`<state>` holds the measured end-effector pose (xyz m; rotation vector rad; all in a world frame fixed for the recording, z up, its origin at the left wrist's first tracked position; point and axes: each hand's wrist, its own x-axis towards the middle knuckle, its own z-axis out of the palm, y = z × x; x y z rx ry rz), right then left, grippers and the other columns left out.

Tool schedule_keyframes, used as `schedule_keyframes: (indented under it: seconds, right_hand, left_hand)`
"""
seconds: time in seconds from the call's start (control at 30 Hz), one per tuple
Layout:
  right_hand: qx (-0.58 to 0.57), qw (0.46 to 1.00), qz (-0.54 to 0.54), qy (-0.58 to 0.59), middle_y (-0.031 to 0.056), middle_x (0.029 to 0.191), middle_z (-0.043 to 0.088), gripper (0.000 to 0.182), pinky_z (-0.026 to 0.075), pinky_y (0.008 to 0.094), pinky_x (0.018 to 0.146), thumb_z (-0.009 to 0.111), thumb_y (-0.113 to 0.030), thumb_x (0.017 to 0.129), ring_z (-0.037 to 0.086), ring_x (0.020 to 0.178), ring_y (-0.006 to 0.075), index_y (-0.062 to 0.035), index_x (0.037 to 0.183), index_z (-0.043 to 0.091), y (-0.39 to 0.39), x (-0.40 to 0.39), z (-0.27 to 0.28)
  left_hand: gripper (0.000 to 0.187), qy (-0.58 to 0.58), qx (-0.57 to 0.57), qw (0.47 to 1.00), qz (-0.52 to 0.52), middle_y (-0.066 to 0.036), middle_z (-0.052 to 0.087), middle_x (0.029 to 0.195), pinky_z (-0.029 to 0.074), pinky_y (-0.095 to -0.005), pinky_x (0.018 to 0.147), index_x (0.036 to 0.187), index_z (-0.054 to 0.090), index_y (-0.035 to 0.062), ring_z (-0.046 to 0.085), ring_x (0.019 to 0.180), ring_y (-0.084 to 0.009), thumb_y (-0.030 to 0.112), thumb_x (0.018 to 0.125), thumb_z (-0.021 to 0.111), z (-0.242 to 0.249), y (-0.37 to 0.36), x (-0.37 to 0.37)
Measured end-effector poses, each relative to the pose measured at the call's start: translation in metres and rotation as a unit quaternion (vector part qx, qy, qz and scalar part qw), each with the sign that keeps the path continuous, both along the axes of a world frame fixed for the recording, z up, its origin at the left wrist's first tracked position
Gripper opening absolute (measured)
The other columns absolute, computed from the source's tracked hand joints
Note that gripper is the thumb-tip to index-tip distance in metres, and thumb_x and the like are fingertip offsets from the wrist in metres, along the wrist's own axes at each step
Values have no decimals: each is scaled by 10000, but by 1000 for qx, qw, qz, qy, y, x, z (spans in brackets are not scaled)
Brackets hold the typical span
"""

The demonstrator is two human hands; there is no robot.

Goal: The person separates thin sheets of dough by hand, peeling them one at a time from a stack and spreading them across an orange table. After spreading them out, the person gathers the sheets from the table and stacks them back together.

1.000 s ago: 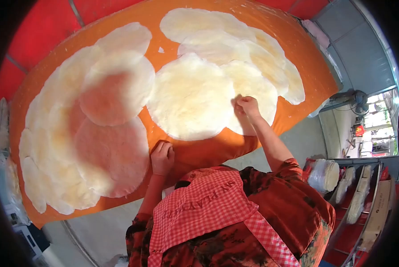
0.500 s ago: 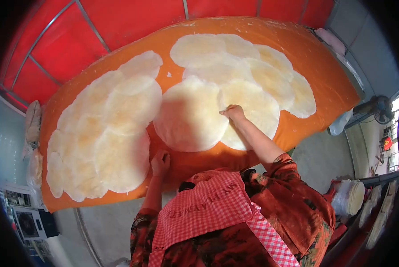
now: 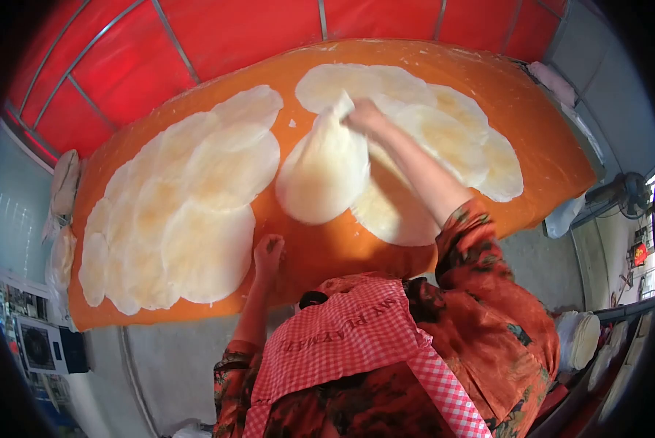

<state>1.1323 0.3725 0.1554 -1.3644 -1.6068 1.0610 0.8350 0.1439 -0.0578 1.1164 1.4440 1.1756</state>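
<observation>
A thin, pale round sheet hangs from my right hand, whose fingers are closed on its top edge. The lower part of that sheet spreads out above the orange cloth. Beneath my right forearm lies another round sheet, partly covered. My left hand is low over the cloth near its front edge, fingers curled; whether anything is between them is too small to tell. Just left of it, a group of overlapping round sheets lies flat.
More overlapping sheets lie at the right back. Red panels with metal bars stand behind the cloth-covered surface. A fan is at the far right, a stack of pale rounds at the lower right, and plastic bags hang at the left.
My right hand has moved up and away from me, lifting the edge of the front sheet, which was lying flat. My left hand remains near the front edge.
</observation>
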Motion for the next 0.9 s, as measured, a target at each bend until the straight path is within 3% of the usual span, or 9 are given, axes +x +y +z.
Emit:
schedule_keyframes:
  seconds: [0.17, 0.23, 0.3, 0.37, 0.47, 0.63, 0.67, 0.73, 0.9]
  right_hand:
    - [182, 942, 175, -220, 172, 915, 683, 300, 499, 374, 753, 590, -33, 725, 658, 830, 276, -43, 1017, 657, -80, -52, 119]
    - [181, 906, 190, -332, 189, 907, 657, 226, 491, 398, 759, 560, -49, 756, 629, 864, 337, -28, 969, 633, -124, -80, 98]
    - [122, 946, 190, -232, 172, 953, 642, 176, 482, 415, 792, 535, -64, 778, 603, 909, 357, -26, 927, 622, -145, -99, 11]
    - [78, 877, 315, -354, 176, 1064, 608, 200, 466, 419, 851, 577, -131, 794, 572, 988, 354, -30, 962, 613, -161, -112, -46]
    - [69, 868, 366, -329, 169, 1190, 557, 326, 435, 403, 931, 626, -213, 798, 534, 1084, 346, -26, 1063, 592, -188, -101, -87]
    - [104, 895, 373, -224, 168, 1329, 479, 539, 361, 382, 1043, 669, -341, 808, 440, 1245, 330, -4, 1210, 546, -185, -54, -142]
    - [90, 897, 374, -218, 158, 1358, 458, 555, 350, 382, 1054, 664, -353, 819, 426, 1264, 325, -10, 1236, 532, -182, -48, -146]
    - [86, 907, 349, -218, 180, 1358, 458, 590, 336, 381, 1065, 666, -374, 816, 411, 1277, 336, -4, 1251, 518, -187, -45, -146]
    - [118, 911, 319, -232, 217, 1393, 418, 676, 309, 380, 1089, 654, -405, 825, 378, 1307, 355, 10, 1320, 454, -194, -49, -151]
  left_hand:
    - [311, -406, 7, 914, 11, -76, 565, 1140, 490, -406, 834, 1193, 519, 84, 585, 978, -251, 234, 927, 580, 75, -16, 45]
    - [400, -542, 4, 840, -28, -80, 547, 1203, 479, -433, 870, 1254, 486, 103, 567, 1053, -272, 274, 911, 600, 82, -21, 59]
    - [480, -618, -9, 784, -58, -71, 554, 1230, 472, -460, 876, 1291, 466, 127, 557, 1104, -295, 334, 888, 625, 83, -24, 67]
    - [479, -488, 62, 868, -66, -72, 509, 1281, 466, -458, 897, 1334, 410, 160, 520, 1150, -294, 354, 919, 552, 60, -28, 68]
    - [480, -267, 143, 950, -79, -74, 441, 1357, 456, -455, 928, 1399, 326, 209, 464, 1218, -294, 384, 966, 441, 6, -37, 75]
    - [673, -452, 57, 883, -111, -114, 394, 1410, 436, -404, 957, 1416, 254, 81, 431, 1265, -255, 121, 857, 627, 2, -41, 63]
    - [654, -352, 86, 921, -144, -110, 380, 1420, 431, -407, 963, 1415, 240, 68, 422, 1269, -253, 136, 876, 605, 0, -36, 61]
    - [571, -561, -11, 821, -102, -93, 374, 1431, 387, -461, 996, 1414, 250, 63, 405, 1281, -258, 268, 946, 506, 15, -35, 62]
    - [531, -627, -56, 775, -55, -98, 401, 1396, 372, -466, 982, 1398, 297, 109, 413, 1257, -288, 434, 982, 361, 26, -34, 60]
